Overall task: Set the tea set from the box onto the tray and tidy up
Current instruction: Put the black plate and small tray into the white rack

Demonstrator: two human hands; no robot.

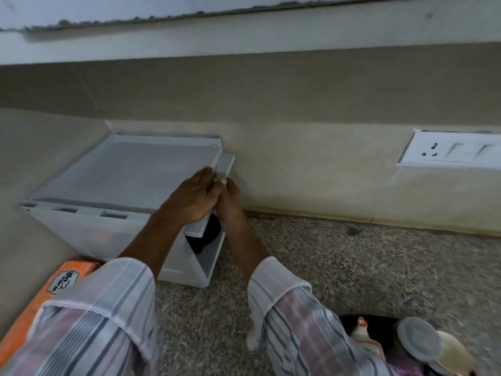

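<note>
A translucent white plastic box (pixel 103 234) stands in the corner of a speckled stone counter (pixel 352 267), its flat lid (pixel 130 169) lying on top. My left hand (pixel 193 198) rests flat with straight fingers on the lid's right edge. My right hand (pixel 229 200) is beside it and pinches a narrow white strip, a latch or flap (pixel 225 165), at the box's right end. Below the hands the box end gapes and something dark (pixel 206 237) shows inside. Tea pieces (pixel 444 351) appear at the bottom right, blurred.
An orange carton (pixel 40 302) lies at the lower left against the box. A wall socket plate (pixel 450 153) sits on the beige wall to the right. A shelf edge runs overhead. Cloth and a round lid lie at the bottom right.
</note>
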